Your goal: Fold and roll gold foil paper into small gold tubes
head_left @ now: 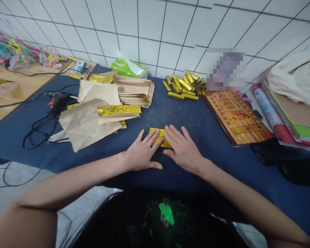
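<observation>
A small strip of shiny gold paper (155, 131) lies flat on the dark blue cloth in front of me. My left hand (142, 150) rests palm down on its left part, fingers spread. Over the right part lies my right hand (183, 150), also flat with the fingers stretched out. Both hands cover much of the strip. Beyond it to the left, another gold strip (119, 110) sits on brown paper, beside a crumpled brown sheet (89, 120). Several rolled gold paper tubes (184, 84) are piled near the wall.
A stack of brown paper (134, 90) and a green tissue pack (127, 69) stand at the back. The black glue gun (58, 102) trails its cable on the left. To the right lie gold printed sheets (237, 119) and a red-and-blue tube (270, 110).
</observation>
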`<control>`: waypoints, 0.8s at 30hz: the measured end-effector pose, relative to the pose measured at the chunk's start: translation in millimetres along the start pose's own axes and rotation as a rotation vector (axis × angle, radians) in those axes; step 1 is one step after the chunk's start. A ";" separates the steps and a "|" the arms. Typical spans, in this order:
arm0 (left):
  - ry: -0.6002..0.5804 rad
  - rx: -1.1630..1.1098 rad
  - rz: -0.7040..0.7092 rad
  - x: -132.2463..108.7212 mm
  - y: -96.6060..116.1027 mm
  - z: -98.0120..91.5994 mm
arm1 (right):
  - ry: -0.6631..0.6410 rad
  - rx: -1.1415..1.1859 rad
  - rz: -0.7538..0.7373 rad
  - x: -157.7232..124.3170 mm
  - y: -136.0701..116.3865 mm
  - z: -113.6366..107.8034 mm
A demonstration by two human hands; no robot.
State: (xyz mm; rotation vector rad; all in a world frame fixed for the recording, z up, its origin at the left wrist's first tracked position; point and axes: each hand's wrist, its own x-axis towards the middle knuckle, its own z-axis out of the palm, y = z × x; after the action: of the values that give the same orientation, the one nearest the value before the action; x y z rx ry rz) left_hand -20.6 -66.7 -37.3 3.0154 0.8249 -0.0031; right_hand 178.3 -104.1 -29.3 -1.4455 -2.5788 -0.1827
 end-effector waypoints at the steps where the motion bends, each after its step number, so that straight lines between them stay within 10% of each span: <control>1: 0.003 -0.001 0.000 0.1 0.2 0.5 | -0.051 0.019 -0.040 -1.0 -3.4 1.4; 15: -0.003 -0.025 -0.040 0.6 4.0 2.3 | -0.266 0.149 -0.011 -1.3 -2.2 0.8; 24: -0.002 -0.033 -0.041 0.9 3.3 3.1 | -0.318 0.200 0.197 90.0 19.0 -16.9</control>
State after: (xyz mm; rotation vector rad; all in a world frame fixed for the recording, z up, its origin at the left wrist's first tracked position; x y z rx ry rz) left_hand -18.1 -69.2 -40.4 2.9669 0.8778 0.0067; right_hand 150.1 -22.6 6.9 -1.7564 -2.5690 0.3499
